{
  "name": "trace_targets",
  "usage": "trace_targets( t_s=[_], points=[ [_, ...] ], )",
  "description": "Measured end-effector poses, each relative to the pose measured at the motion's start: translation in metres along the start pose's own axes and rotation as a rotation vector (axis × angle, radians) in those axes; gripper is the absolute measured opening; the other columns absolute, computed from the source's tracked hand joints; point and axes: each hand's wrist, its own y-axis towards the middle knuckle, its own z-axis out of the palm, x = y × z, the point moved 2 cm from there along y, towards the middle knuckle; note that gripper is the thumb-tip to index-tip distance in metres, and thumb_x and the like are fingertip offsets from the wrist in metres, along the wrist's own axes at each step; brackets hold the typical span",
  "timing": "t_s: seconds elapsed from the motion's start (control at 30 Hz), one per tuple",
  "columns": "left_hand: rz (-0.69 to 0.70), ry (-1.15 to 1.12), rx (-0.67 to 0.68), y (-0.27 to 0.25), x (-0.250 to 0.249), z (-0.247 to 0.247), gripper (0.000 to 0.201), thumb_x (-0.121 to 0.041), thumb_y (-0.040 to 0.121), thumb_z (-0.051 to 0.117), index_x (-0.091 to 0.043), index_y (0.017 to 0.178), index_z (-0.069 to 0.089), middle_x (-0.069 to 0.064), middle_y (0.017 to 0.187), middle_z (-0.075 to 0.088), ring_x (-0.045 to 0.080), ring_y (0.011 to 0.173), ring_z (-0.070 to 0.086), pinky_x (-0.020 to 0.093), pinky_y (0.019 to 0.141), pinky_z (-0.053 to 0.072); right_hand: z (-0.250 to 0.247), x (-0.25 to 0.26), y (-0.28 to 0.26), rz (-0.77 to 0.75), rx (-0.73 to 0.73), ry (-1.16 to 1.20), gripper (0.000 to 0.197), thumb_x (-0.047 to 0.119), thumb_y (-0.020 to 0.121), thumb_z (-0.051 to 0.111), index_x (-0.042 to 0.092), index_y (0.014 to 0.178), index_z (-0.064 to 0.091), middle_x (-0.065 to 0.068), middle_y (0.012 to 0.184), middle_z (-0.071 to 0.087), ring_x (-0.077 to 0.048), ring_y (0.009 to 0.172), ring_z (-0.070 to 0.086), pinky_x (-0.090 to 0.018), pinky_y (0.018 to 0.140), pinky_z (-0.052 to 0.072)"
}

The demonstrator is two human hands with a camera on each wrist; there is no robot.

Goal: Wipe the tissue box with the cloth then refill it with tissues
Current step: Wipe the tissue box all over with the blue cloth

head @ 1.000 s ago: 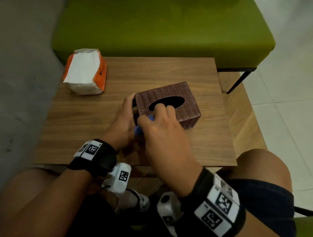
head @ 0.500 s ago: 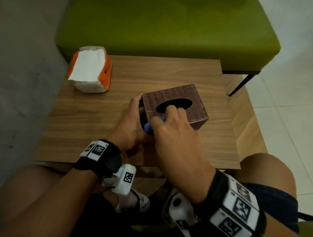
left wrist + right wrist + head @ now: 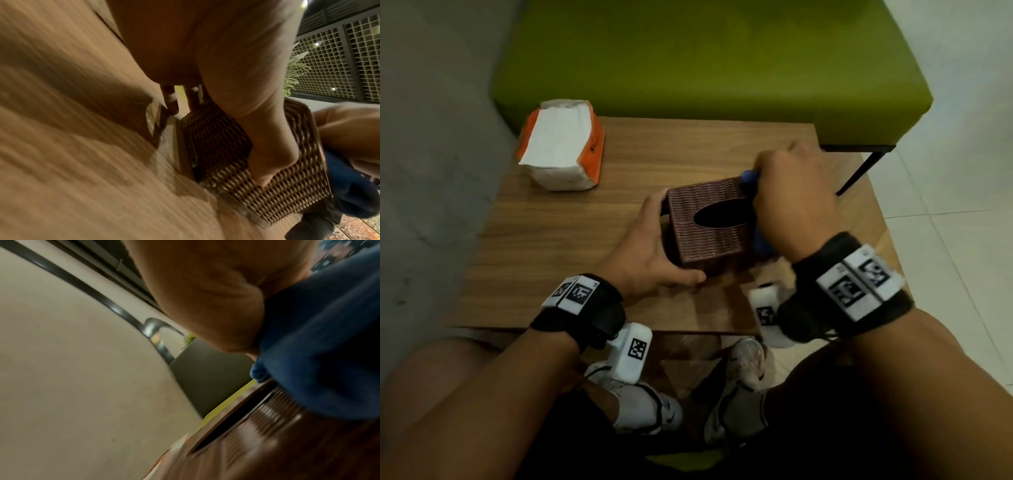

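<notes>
Tissue box (image 3: 710, 224): brown, woven, oval slot on top, apparently empty; stands near the middle of the table (image 3: 551, 246), turned slightly from a second ago.
Cloth (image 3: 750, 178): blue; now on the box's right side, having left the near-left corner. Judgement: wiping continues side by side; refilling not begun.
Right hand (image 3: 792, 195): fingers curled round the cloth, pressing it to the box.
Left hand (image 3: 650, 255): thumb on the near face, fingers clamped round the left side, steadying.
Tissue pack (image 3: 563, 150): orange, opened, far left, untouched.
</notes>
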Motion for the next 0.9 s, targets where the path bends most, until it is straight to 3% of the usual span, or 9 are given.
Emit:
trace_targets(
  t_s=[0.07, 0.1, 0.2, 0.3, 0.43, 0.53, 0.63, 0.77, 0.9],
  points=[
    [0.003, -0.003, -0.003, 0.003, -0.001, 0.003, 0.133, -0.028, 0.059, 0.106, -0.032, 0.161, 0.021, -0.021, 0.154, 0.039, -0.019, 0.139, 0.035, 0.008, 0.111, 0.034, -0.004, -0.017, 0.002, 0.069, -0.033, 0.001, 0.02, 0.009, 0.103, 0.055, 0.01, 0.114, 0.071, -0.022, 0.122, 0.058, -0.039, 0.12, 0.051, -0.039, 0.085, 0.038],
    [0.005, -0.008, -0.009, 0.004, -0.003, 0.004, 0.132, -0.029, 0.059, 0.106, -0.031, 0.161, 0.022, -0.019, 0.154, 0.041, -0.018, 0.139, 0.037, 0.011, 0.113, 0.036, -0.003, -0.01, -0.002, 0.056, -0.047, 0.002, 0.017, 0.01, 0.103, 0.054, 0.01, 0.109, 0.069, -0.021, 0.12, 0.059, -0.039, 0.119, 0.052, -0.039, 0.083, 0.037],
    [0.007, -0.055, -0.022, 0.005, -0.005, 0.005, 0.13, -0.036, 0.055, 0.106, -0.034, 0.158, 0.027, -0.013, 0.154, 0.048, 0.003, 0.142, 0.05, 0.038, 0.118, 0.047, 0.008, 0.038, -0.015, -0.084, -0.039, 0.089, 0.014, 0.015, 0.104, 0.054, 0.014, 0.109, 0.067, -0.017, 0.123, 0.055, -0.035, 0.122, 0.052, -0.039, 0.086, 0.042],
    [0.0, -0.053, -0.014, 0.005, -0.006, 0.004, 0.126, -0.032, 0.058, 0.106, -0.035, 0.157, 0.029, -0.016, 0.15, 0.051, 0.0, 0.137, 0.053, 0.037, 0.113, 0.05, 0.021, 0.06, -0.014, -0.275, 0.0, 0.098, 0.021, 0.017, 0.103, 0.057, 0.014, 0.119, 0.07, -0.013, 0.127, 0.051, -0.033, 0.123, 0.049, -0.036, 0.079, 0.042],
    [-0.012, -0.014, -0.011, 0.001, -0.004, 0.002, 0.135, -0.039, 0.052, 0.106, -0.032, 0.161, 0.025, -0.012, 0.154, 0.048, 0.006, 0.145, 0.047, 0.049, 0.121, 0.044, 0.016, 0.0, 0.01, -0.141, 0.015, 0.113, 0.029, 0.011, 0.089, 0.075, 0.017, 0.117, 0.073, -0.018, 0.12, 0.057, -0.041, 0.118, 0.054, -0.046, 0.087, 0.049],
    [-0.03, -0.018, -0.002, 0.001, -0.004, 0.002, 0.137, -0.039, 0.053, 0.106, -0.034, 0.161, 0.023, -0.014, 0.157, 0.046, 0.006, 0.149, 0.043, 0.05, 0.124, 0.042, 0.01, -0.04, 0.007, -0.023, -0.032, 0.164, 0.026, 0.008, 0.097, 0.06, 0.015, 0.115, 0.077, -0.019, 0.113, 0.061, -0.04, 0.109, 0.058, -0.036, 0.08, 0.038],
    [-0.025, -0.006, -0.005, 0.002, -0.006, 0.002, 0.136, -0.041, 0.051, 0.106, -0.034, 0.161, 0.024, -0.015, 0.157, 0.045, 0.005, 0.149, 0.042, 0.05, 0.124, 0.042, 0.006, -0.048, -0.02, -0.005, -0.008, 0.247, 0.025, 0.011, 0.101, 0.059, 0.017, 0.114, 0.079, -0.016, 0.112, 0.06, -0.033, 0.102, 0.059, -0.029, 0.077, 0.03],
    [-0.028, 0.021, -0.006, 0.001, -0.009, 0.002, 0.136, -0.035, 0.053, 0.107, -0.034, 0.16, 0.023, -0.016, 0.158, 0.043, 0.003, 0.149, 0.04, 0.048, 0.125, 0.04, 0.006, -0.046, -0.055, 0.021, 0.012, 0.223, 0.019, 0.02, 0.104, 0.059, 0.018, 0.11, 0.077, -0.008, 0.11, 0.057, -0.023, 0.096, 0.053, -0.033, 0.076, 0.036],
    [-0.054, 0.018, 0.004, -0.002, -0.01, 0.001, 0.136, -0.027, 0.056, 0.107, -0.035, 0.161, 0.021, -0.017, 0.157, 0.042, 0.004, 0.148, 0.041, 0.046, 0.124, 0.04, 0.009, -0.04, -0.025, -0.001, -0.097, 0.226, 0.022, 0.011, 0.102, 0.056, 0.014, 0.106, 0.077, -0.016, 0.111, 0.062, -0.037, 0.103, 0.06, -0.041, 0.08, 0.046]
  ],
)
